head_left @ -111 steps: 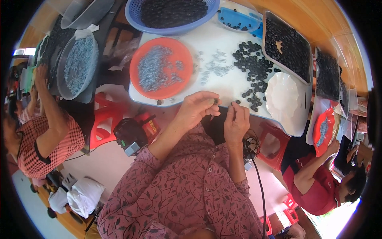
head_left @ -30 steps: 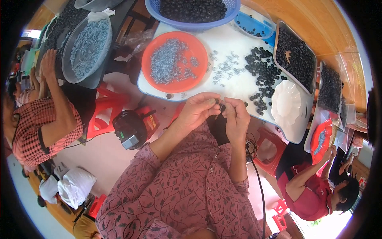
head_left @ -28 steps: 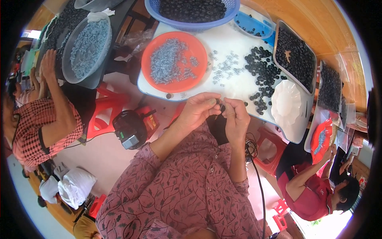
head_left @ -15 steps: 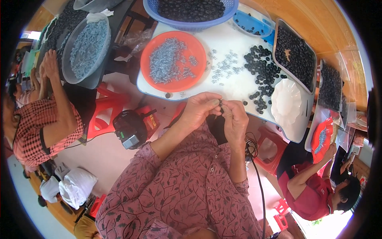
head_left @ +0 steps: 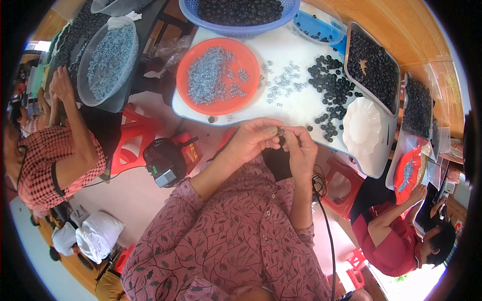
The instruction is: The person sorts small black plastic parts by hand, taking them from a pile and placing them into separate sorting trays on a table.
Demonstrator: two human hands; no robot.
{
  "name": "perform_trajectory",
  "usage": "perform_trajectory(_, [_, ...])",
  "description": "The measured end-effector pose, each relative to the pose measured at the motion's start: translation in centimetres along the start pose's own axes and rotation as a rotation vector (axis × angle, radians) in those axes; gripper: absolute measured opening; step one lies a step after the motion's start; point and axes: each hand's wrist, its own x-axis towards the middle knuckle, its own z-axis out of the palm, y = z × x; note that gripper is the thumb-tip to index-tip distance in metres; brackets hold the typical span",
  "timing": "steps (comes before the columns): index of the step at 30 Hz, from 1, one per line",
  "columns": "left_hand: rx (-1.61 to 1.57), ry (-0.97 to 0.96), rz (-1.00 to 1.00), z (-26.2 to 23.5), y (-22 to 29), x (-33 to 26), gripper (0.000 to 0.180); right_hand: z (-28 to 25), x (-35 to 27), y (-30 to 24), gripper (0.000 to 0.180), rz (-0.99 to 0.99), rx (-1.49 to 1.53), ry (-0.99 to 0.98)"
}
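Both hands meet just off the table's front edge, fingertips pinched around a small black round part (head_left: pixel 280 133). My left hand (head_left: pixel 252 139) holds it between thumb and forefinger. My right hand (head_left: pixel 301 150) is closed against its other side; the fingers hide most of the part. Beyond my left hand is an orange-red plate (head_left: pixel 252 95) heaped with small silvery springs (head_left: pixel 206 75). More loose springs (head_left: pixel 282 83) are scattered on the white table (head_left: pixel 241 113). To their right, many black round parts (head_left: pixel 331 85) lie spread out.
A blue-purple basket (head_left: pixel 238 29) of black parts stands at the back. A tray (head_left: pixel 371 70) of black parts and a white scalloped dish (head_left: pixel 362 125) are on the right. Co-workers sit left (head_left: pixel 65 150) and right (head_left: pixel 391 238). A black cable (head_left: pixel 329 236) hangs beside my right arm.
My hands have shifted slightly rightward, and the right fingers have changed their hold a little. The small black part shows with a different side turned up. The table's contents look the same.
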Motion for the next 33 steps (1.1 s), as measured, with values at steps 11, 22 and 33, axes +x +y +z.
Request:
perform_trajectory(11, [0.151, 0.0, -0.064, 0.4, -0.6, -0.5, 0.022, -0.4, -1.8, -0.6, 0.007, -0.143, -0.211, 0.088])
perform_trajectory(22, [0.119, 0.014, -0.094, 0.5, -0.9, -0.3, 0.024, -2.6, -0.1, 0.9, 0.009, -0.337, -0.671, 0.384])
perform_trajectory(33, [0.075, 0.02, -0.096, 0.0, -1.1, -0.2, 0.025, -3.1, 0.7, 1.8, 0.018, -0.3, -0.837, 0.395])
